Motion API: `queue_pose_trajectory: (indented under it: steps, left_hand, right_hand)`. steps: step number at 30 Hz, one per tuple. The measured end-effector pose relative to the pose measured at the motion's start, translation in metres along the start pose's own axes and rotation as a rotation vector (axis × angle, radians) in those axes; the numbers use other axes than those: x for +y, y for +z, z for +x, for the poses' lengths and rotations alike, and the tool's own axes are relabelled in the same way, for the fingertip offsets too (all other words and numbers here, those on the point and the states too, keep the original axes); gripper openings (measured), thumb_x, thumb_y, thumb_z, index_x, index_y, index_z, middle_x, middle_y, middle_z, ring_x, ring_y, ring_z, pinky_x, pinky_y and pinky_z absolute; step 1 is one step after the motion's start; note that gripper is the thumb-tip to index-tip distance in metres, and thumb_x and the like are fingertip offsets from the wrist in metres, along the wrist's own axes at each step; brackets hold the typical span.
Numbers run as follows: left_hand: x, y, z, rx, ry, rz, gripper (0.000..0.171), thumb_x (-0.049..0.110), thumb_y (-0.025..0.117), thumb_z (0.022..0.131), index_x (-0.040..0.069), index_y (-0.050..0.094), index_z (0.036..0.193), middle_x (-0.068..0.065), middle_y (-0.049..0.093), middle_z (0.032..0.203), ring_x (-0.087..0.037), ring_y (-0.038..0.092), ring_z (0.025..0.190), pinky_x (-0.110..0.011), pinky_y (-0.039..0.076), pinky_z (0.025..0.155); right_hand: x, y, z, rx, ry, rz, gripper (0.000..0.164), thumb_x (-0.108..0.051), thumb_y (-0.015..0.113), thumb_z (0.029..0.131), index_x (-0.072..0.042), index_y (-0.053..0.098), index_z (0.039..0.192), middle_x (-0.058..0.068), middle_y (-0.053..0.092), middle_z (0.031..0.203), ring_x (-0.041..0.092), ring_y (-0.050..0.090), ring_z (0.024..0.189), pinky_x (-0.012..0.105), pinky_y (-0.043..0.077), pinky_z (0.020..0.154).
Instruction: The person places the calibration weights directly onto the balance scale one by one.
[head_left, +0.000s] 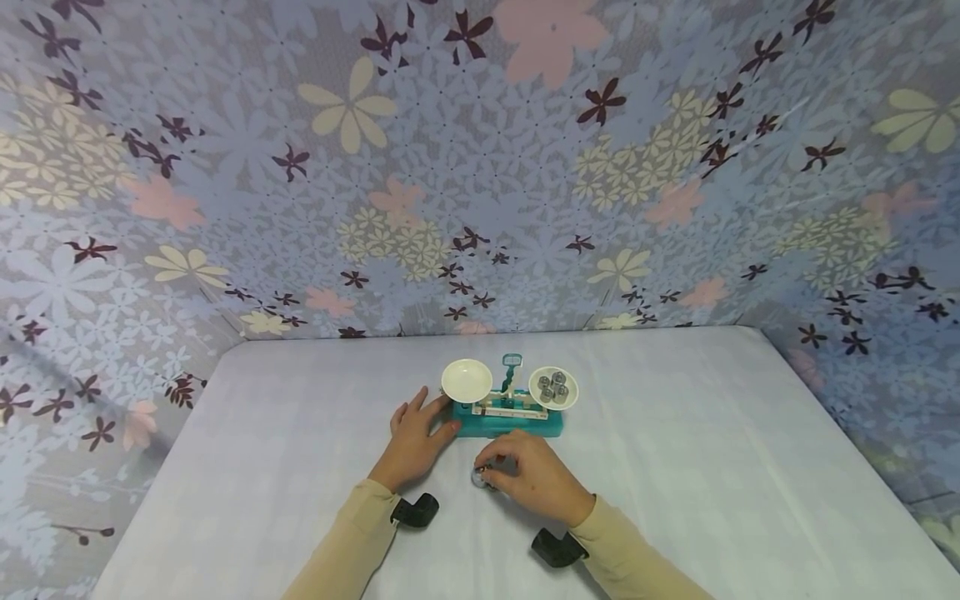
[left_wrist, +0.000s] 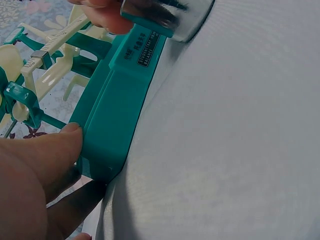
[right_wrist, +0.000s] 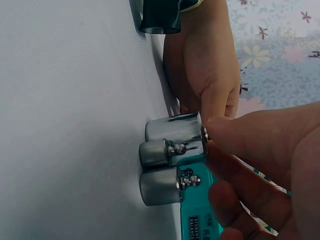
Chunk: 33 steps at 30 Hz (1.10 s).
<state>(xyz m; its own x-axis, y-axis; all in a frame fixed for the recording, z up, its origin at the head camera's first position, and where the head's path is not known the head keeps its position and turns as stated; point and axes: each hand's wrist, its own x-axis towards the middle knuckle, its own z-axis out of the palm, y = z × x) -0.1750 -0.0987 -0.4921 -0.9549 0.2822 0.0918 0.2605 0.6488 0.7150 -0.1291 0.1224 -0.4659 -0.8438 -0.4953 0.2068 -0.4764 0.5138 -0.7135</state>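
A teal and cream balance scale [head_left: 510, 427] stands on the table. Its left pan [head_left: 467, 381] is bare, while several metal weights [head_left: 553, 387] stand in the right pan [head_left: 571, 392]. My left hand [head_left: 412, 443] touches the left end of the base, its fingers extended. In the left wrist view, the thumb [left_wrist: 70, 137] lies against the base. In front of the scale, my right hand [head_left: 538, 482] pinches the knob of a large metal weight [right_wrist: 172, 129] between thumb and fingers. Two smaller weights, one [right_wrist: 154, 153] beside it and another [right_wrist: 160, 187], stand close by in the right wrist view.
A pale cloth covers the table [head_left: 712, 467]. Flower-patterned fabric [head_left: 480, 167] rises behind the table and along its sides. Each wrist carries a black camera, the left one [head_left: 416, 511] and the right one [head_left: 557, 547].
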Motion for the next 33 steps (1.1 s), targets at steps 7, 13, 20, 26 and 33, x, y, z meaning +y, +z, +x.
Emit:
queue_pose_trajectory:
  steps: [7, 13, 20, 26, 33]
  left_hand:
    - [-0.0001, -0.0007, -0.0001, -0.005, -0.004, -0.001, 0.051, 0.029, 0.060, 0.101, 0.001, 0.053, 0.144, -0.019, 0.050, 0.149, -0.044, 0.022, 0.149, -0.066, 0.008, 0.116]
    - [-0.0013, -0.0006, 0.0003, -0.003, -0.003, 0.000, 0.052, 0.029, 0.060, 0.101, 0.001, 0.052, 0.144, -0.019, 0.050, 0.149, -0.044, 0.022, 0.149, -0.066, 0.008, 0.116]
    - [-0.0010, -0.0005, 0.0000, -0.003, -0.003, 0.000, 0.052, 0.029, 0.061, 0.101, 0.001, 0.052, 0.144, -0.019, 0.049, 0.149, -0.044, 0.022, 0.149, -0.066, 0.008, 0.116]
    - [-0.0015, 0.0003, -0.0003, -0.003, 0.000, 0.000, 0.052, 0.029, 0.060, 0.101, 0.001, 0.053, 0.144, -0.019, 0.050, 0.149, -0.044, 0.022, 0.149, -0.066, 0.008, 0.116]
    - [0.0001, -0.0002, 0.0002, 0.006, 0.013, 0.002, 0.051, 0.029, 0.060, 0.101, 0.001, 0.053, 0.143, -0.019, 0.051, 0.148, -0.043, 0.023, 0.149, -0.065, 0.009, 0.116]
  right_hand:
    - [0.0004, 0.0013, 0.0003, -0.014, 0.014, 0.003, 0.012, -0.009, 0.079, 0.087, -0.014, 0.078, 0.098, -0.011, 0.071, 0.095, 0.010, 0.059, 0.088, 0.031, 0.051, 0.079]
    - [0.0027, 0.0019, 0.0016, -0.016, 0.005, -0.006, 0.011, -0.011, 0.079, 0.087, -0.015, 0.078, 0.097, -0.011, 0.072, 0.095, 0.008, 0.060, 0.089, 0.030, 0.052, 0.080]
    - [0.0032, 0.0021, 0.0022, -0.009, -0.016, 0.001, 0.009, -0.010, 0.078, 0.088, -0.014, 0.078, 0.096, -0.009, 0.072, 0.096, 0.008, 0.060, 0.089, 0.030, 0.052, 0.080]
    - [0.0043, 0.0022, 0.0014, -0.016, -0.028, -0.014, 0.008, -0.010, 0.077, 0.089, -0.014, 0.077, 0.095, -0.008, 0.072, 0.094, 0.007, 0.058, 0.088, 0.031, 0.051, 0.079]
    - [0.0039, 0.0011, 0.0014, 0.004, -0.037, -0.024, 0.008, -0.009, 0.078, 0.088, -0.013, 0.077, 0.095, -0.009, 0.072, 0.094, 0.006, 0.058, 0.087, 0.029, 0.052, 0.078]
